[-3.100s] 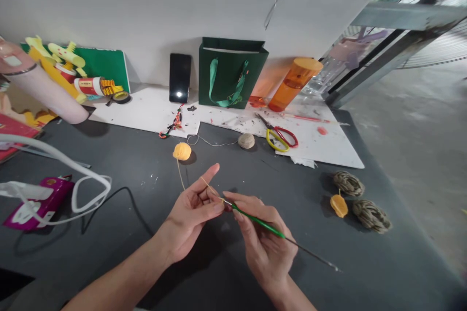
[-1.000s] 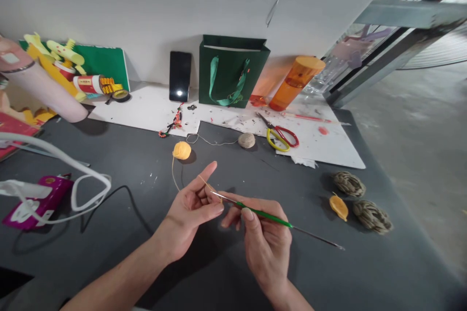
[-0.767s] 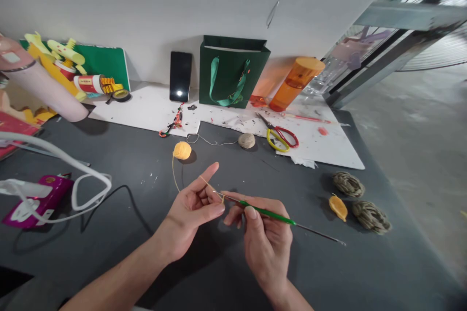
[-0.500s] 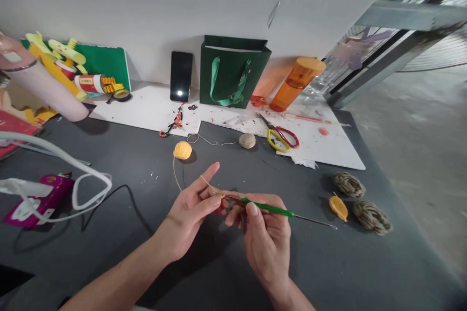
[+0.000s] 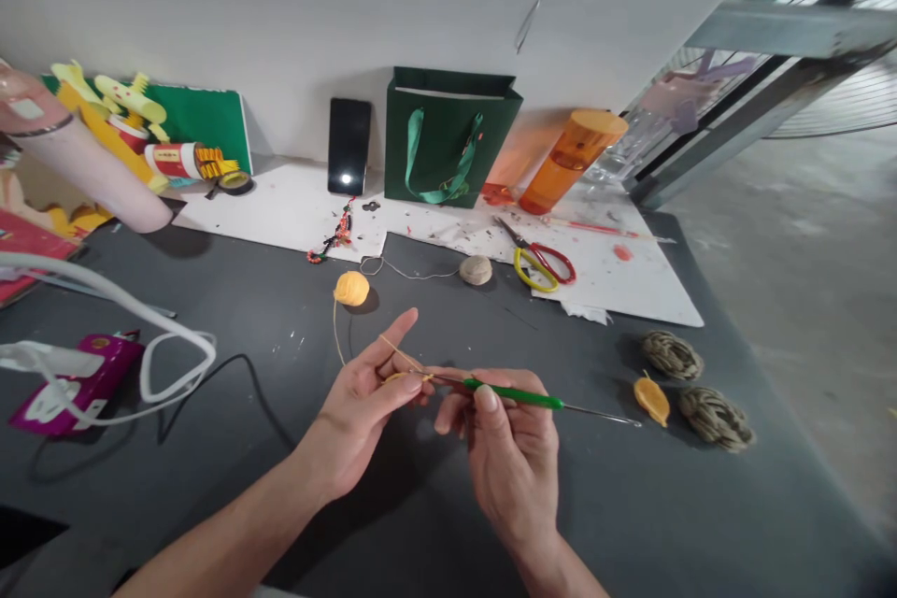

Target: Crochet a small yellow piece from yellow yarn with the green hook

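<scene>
My right hand (image 5: 515,458) is closed around the green handle of a crochet hook (image 5: 522,395). One metal end points right over the table; the other reaches left to my left hand (image 5: 361,416). There, thumb and fingers pinch a small bit of yellow yarn (image 5: 401,353), and the strand runs over the raised index finger. The stitches between the fingertips are mostly hidden. From behind the left hand the strand leads back to a yellow yarn ball (image 5: 351,289). Right of my hands lies a yellow crocheted leaf (image 5: 651,399) between two grey-brown yarn bundles (image 5: 671,354).
Scissors (image 5: 538,263) lie partly on a white board (image 5: 280,206), near a beige yarn ball (image 5: 476,270). Behind stand a phone (image 5: 348,147), a green paper bag (image 5: 448,140) and an orange bottle (image 5: 571,162). At left are a purple power strip (image 5: 105,374), white cable (image 5: 175,327) and pink bottle (image 5: 105,163).
My left hand has shifted very slightly left and the yarn between the fingertips and hook shows a little more. The right hand keeps its grip on the hook, nearly still.
</scene>
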`<control>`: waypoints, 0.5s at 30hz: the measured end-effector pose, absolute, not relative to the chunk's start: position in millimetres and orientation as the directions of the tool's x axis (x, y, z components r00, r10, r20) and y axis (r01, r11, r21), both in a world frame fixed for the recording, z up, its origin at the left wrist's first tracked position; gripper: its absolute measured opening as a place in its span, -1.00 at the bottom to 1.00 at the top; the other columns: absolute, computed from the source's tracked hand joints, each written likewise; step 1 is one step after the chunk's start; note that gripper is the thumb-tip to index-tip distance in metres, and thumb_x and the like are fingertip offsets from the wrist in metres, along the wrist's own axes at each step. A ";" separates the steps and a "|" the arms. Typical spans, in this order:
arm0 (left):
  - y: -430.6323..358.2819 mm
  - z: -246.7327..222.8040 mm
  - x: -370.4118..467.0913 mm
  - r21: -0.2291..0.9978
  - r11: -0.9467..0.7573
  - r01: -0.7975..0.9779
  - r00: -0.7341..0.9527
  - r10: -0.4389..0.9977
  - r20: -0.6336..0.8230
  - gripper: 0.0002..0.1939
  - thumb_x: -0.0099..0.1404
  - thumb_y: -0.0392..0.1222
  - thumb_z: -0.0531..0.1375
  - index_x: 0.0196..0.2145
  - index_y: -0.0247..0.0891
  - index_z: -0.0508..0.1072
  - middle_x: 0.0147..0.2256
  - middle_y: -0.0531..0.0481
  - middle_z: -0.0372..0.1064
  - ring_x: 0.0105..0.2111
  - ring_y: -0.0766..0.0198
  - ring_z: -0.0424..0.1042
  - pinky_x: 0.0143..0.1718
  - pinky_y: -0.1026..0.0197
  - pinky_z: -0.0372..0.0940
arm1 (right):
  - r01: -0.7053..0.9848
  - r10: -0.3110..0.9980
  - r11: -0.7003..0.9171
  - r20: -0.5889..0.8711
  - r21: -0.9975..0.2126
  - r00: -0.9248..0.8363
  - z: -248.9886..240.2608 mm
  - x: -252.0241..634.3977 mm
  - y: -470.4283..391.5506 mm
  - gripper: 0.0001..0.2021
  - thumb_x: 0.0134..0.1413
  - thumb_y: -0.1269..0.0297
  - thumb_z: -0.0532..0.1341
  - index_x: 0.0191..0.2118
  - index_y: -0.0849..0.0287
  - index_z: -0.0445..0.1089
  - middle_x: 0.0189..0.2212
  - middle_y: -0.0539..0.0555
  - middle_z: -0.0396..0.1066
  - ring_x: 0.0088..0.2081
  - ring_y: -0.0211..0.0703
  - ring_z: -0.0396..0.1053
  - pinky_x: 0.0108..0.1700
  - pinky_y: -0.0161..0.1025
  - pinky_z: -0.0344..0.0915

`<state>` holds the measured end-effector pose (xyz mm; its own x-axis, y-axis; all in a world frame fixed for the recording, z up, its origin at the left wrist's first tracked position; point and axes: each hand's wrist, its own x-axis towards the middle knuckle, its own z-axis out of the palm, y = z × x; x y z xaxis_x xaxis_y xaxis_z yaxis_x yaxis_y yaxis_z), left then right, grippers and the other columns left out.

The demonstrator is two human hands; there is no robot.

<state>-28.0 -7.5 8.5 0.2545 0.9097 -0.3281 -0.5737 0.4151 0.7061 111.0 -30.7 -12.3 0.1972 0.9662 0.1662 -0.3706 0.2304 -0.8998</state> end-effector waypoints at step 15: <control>-12.9 0.3 -29.6 0.870 0.248 -0.425 0.163 0.967 -0.196 -0.39 0.18 -0.16 0.42 0.19 0.02 0.46 -0.31 0.08 0.40 -0.31 0.36 0.35 -0.13 0.23 0.32 | -0.353 0.969 0.183 0.107 -0.918 0.224 -12.4 110.5 -29.2 -0.85 0.24 0.13 0.32 -0.26 0.08 0.43 -0.38 0.03 0.62 -0.60 -0.29 0.46 -0.52 -0.34 0.38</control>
